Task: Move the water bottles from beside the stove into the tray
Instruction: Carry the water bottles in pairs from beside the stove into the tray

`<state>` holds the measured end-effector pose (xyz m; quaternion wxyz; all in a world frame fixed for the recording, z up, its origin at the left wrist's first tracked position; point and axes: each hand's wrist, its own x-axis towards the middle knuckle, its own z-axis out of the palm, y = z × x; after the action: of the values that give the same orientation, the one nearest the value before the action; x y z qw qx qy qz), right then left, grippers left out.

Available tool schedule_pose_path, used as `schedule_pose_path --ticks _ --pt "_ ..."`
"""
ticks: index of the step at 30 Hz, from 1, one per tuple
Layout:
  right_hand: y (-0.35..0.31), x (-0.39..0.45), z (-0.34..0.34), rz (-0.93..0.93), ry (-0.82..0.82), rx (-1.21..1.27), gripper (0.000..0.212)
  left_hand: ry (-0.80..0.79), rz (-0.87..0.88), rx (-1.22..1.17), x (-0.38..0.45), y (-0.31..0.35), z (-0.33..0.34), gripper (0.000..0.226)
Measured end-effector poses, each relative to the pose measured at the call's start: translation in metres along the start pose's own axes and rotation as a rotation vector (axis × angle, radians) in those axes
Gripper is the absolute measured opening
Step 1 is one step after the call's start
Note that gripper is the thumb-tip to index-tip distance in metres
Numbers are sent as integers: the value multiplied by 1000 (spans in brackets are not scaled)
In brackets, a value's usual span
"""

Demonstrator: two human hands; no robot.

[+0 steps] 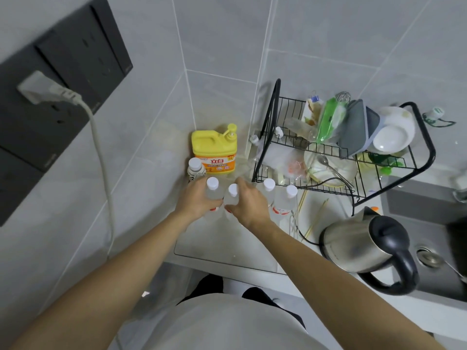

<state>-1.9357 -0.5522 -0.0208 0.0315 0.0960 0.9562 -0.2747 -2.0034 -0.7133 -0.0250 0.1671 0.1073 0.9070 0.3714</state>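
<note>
Left hand (pixel 195 198) grips one clear water bottle (pixel 214 190); right hand (pixel 249 202) grips a second bottle (pixel 232 195) touching it. Both stand upright on the glass tray (pixel 227 245), two more bottles (pixel 285 198) just right, before the yellow detergent jug (pixel 214 152).

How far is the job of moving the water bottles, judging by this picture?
Nothing is clearly finished. The left hand grips one clear white-capped plastic bottle and the right hand grips another, both standing on a flat translucent tray. Two similar bottles stand untouched by the black wire dish rack.
</note>
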Motion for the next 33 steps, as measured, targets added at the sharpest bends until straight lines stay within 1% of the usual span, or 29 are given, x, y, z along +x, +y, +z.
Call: schedule_pose_path --ticks 4,8,12,15,16,19,22,25,30,33 --pt "-2 4 -1 -4 7 -57 61 5 -1 -17 4 -5 1 43" --pt "-6 9 -7 -38 -71 -174 67 -19 38 -6 5 -5 -5 47" --pt "-8 19 -27 -62 -156 -246 58 -123 62 45 10 -6 -14 42" --pt "-11 26 -43 -93 -168 -263 49 -116 79 198 14 -3 -18 53" --pt "-12 27 -49 -111 -174 -287 47 -112 93 237 16 -1 -20 53" --pt "-18 32 -60 -165 -200 -389 43 -152 134 347 17 9 -28 42" --pt "-22 36 -66 -200 -215 -457 41 -192 140 441 17 18 -36 29" --pt "-22 39 -71 -194 -218 -463 37 -190 153 468 15 21 -37 29" --pt "-15 43 -82 -151 -208 -455 35 -177 173 480 14 22 -34 26" --pt "-12 43 -80 -167 -193 -441 36 -168 176 470 13 19 -32 22"
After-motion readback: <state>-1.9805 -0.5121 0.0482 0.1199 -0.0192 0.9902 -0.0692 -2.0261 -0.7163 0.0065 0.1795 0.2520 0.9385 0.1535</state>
